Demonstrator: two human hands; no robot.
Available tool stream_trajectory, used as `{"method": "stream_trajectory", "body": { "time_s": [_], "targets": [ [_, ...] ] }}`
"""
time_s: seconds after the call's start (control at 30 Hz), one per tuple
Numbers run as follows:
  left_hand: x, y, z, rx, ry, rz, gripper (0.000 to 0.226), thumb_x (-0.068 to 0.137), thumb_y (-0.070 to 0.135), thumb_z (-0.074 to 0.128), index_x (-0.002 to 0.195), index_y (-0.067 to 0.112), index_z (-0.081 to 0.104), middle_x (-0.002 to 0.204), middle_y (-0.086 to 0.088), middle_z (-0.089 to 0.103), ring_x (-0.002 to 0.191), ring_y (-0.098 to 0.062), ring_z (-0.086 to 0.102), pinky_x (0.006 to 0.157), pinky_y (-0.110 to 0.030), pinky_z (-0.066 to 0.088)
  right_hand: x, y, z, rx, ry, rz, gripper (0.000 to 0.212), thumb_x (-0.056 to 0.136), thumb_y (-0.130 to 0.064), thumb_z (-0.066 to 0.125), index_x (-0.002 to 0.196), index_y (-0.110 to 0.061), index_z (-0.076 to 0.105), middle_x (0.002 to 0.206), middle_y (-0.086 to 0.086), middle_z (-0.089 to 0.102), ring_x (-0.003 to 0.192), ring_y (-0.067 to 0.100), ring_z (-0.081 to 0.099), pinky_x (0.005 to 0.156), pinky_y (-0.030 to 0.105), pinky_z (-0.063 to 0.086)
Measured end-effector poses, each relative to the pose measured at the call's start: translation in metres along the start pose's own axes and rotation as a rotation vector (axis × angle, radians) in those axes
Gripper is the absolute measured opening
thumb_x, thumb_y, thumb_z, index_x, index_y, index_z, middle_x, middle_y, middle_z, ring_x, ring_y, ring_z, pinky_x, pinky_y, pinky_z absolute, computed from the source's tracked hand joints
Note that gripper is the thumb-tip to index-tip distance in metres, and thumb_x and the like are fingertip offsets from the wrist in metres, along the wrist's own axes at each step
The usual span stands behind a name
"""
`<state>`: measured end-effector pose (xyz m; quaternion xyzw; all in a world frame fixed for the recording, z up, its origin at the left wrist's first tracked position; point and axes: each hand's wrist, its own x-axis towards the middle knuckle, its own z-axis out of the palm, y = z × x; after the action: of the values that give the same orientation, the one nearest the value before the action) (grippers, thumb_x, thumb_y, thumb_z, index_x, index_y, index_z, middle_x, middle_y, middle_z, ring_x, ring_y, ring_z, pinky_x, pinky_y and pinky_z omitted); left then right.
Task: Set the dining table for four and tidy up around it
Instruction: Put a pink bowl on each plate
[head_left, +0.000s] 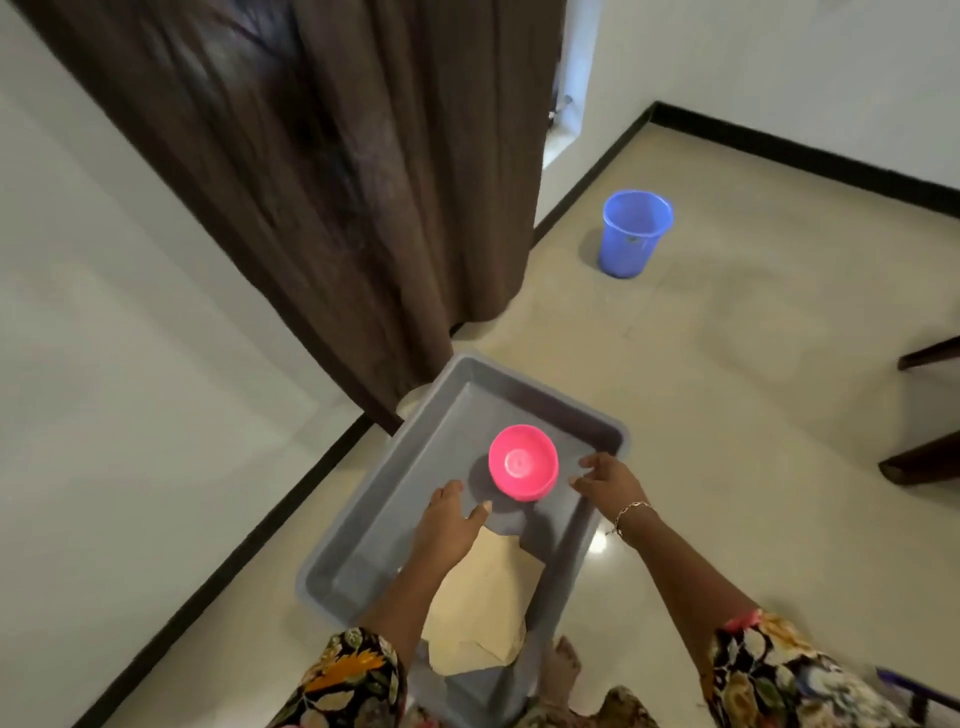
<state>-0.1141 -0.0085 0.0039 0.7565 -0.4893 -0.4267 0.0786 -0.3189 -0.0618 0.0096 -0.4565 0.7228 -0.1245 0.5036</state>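
Observation:
A grey plastic tub lies on the floor in front of me. Inside it a pink bowl sits upside down near the far end. A cream folded cloth lies in the near half of the tub. My left hand hovers over the tub just left of the bowl, fingers spread and relaxed, holding nothing. My right hand is just right of the bowl with its fingers loosely bent, also holding nothing. Neither hand touches the bowl.
A brown curtain hangs at the tub's far left corner. A blue bucket stands on the floor farther back. Dark wooden chair legs show at the right edge. My bare foot is beside the tub's near end.

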Motion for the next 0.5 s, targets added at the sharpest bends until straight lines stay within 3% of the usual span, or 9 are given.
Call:
{"method": "stream_trajectory", "body": {
  "time_s": [0.13, 0.2, 0.37, 0.43, 0.5],
  "targets": [
    [0.054, 0.004, 0.001, -0.048, -0.079, -0.055, 0.063, 0.092, 0.035, 0.056, 0.142, 0.006, 0.031, 0.146, -0.014, 0.037, 0.133, -0.027, 0.038, 0.106, -0.033, 0.033, 0.032, 0.004, 0.017, 0.091, -0.002, 0.141, 0.043, 0.084, -0.015, 0.065, 0.124, -0.006, 0.05, 0.121, 0.017, 0.057, 0.1, 0.025, 0.054, 0.083, 0.027, 0.04],
    [0.079, 0.004, 0.003, -0.09, -0.126, -0.076, 0.065, 0.091, 0.033, 0.058, 0.142, 0.005, 0.03, 0.147, -0.013, 0.036, 0.134, -0.026, 0.037, 0.104, -0.03, 0.032, 0.048, 0.008, 0.028, 0.136, -0.006, 0.206, 0.05, 0.084, -0.015, 0.065, 0.13, -0.007, 0.046, 0.129, 0.018, 0.052, 0.113, 0.029, 0.053, 0.093, 0.033, 0.042],
    [0.127, 0.006, 0.017, -0.199, -0.25, -0.118, 0.058, 0.09, 0.021, 0.061, 0.139, 0.005, 0.033, 0.129, -0.006, 0.046, 0.126, -0.024, 0.044, 0.084, -0.019, 0.033, 0.083, 0.02, 0.05, 0.218, -0.009, 0.31, 0.066, 0.084, -0.012, 0.065, 0.141, -0.01, 0.032, 0.142, 0.016, 0.04, 0.127, 0.031, 0.043, 0.107, 0.04, 0.035],
    [0.144, 0.008, 0.024, -0.297, -0.308, -0.156, 0.058, 0.086, 0.019, 0.067, 0.134, 0.004, 0.039, 0.123, -0.005, 0.05, 0.117, -0.024, 0.051, 0.086, -0.023, 0.04, 0.093, 0.024, 0.057, 0.268, -0.03, 0.343, 0.068, 0.085, -0.01, 0.063, 0.143, -0.011, 0.028, 0.145, 0.015, 0.037, 0.13, 0.031, 0.04, 0.109, 0.044, 0.033],
    [0.158, 0.006, 0.031, -0.365, -0.332, -0.181, 0.066, 0.069, 0.029, 0.075, 0.123, 0.005, 0.046, 0.126, -0.013, 0.057, 0.106, -0.024, 0.056, 0.092, -0.036, 0.046, 0.101, 0.026, 0.063, 0.292, -0.055, 0.352, 0.069, 0.086, -0.008, 0.061, 0.144, -0.012, 0.026, 0.146, 0.014, 0.036, 0.131, 0.031, 0.039, 0.108, 0.043, 0.033]
  ]
}}
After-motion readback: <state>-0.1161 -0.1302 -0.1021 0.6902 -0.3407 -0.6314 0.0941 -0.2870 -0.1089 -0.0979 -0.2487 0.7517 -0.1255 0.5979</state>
